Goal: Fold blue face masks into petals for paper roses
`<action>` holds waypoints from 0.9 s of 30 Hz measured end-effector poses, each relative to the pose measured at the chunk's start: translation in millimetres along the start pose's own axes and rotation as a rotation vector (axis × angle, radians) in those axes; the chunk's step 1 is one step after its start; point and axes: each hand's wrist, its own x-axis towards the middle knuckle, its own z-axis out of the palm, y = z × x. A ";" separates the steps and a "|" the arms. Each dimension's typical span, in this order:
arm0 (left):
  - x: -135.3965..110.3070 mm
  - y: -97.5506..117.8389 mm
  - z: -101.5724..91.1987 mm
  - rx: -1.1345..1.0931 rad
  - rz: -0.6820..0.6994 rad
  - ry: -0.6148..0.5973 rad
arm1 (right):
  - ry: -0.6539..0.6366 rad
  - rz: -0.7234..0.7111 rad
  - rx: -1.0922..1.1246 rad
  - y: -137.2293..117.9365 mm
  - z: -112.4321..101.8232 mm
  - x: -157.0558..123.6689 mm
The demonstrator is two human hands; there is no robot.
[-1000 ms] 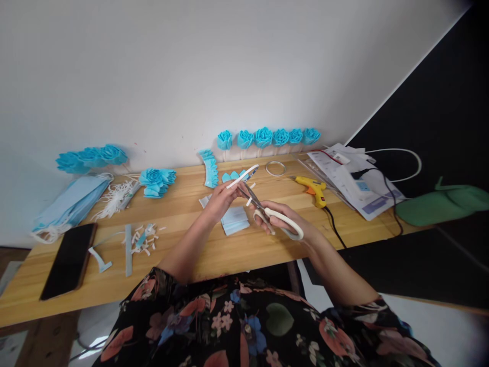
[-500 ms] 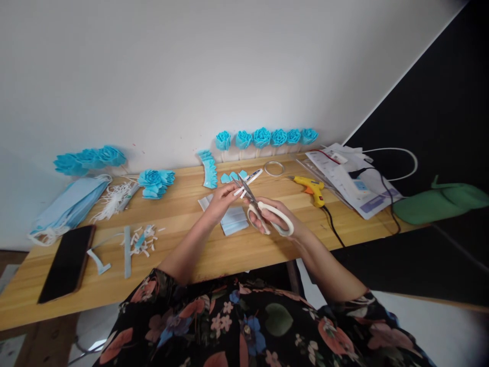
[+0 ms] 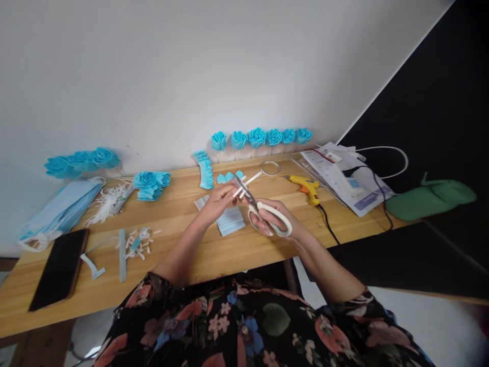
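Note:
My right hand [image 3: 280,211] grips a pair of scissors [image 3: 250,198] by its white handles, the blades pointing up and left. The fingers of my left hand [image 3: 219,200] are pinched on narrow white strips [image 3: 240,191], which lie at the blades. A slim white piece [image 3: 252,178] sticks out beyond the blades. Under and between my hands rests a pleated light-blue mask piece [image 3: 231,222]. Small blue petal pieces [image 3: 229,177] lie just past my left hand, and a curved blue petal strip [image 3: 205,171] stands farther back.
Blue fabric flowers [image 3: 257,137] line the wall, with more [image 3: 82,162] at left. Left also hold masks [image 3: 61,206], white loops [image 3: 110,201], a phone [image 3: 59,270] and scraps [image 3: 139,244]. Right are a ring [image 3: 270,168], yellow glue gun [image 3: 305,186], papers [image 3: 344,178] and a green pouch [image 3: 431,199].
The whole view has shifted slightly, moving the table things left. The scissor blades appear closer together around the white strips, and the slim piece beyond them shows differently.

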 end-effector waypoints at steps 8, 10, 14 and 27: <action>2.9 -5.4 0.5 -0.107 -0.087 0.068 | -0.058 -0.009 -0.152 -5.7 0.8 -13.5; 4.3 -7.0 0.2 -0.181 -0.102 0.125 | -0.016 -0.028 -0.155 -5.8 -9.3 -18.4; 5.5 -8.3 -0.3 -0.307 -0.118 0.158 | 0.000 -0.015 -0.124 -2.2 -25.4 -21.9; 4.4 -13.5 -0.2 -0.353 -0.181 0.025 | -0.135 0.066 -0.008 -2.5 -24.1 -13.4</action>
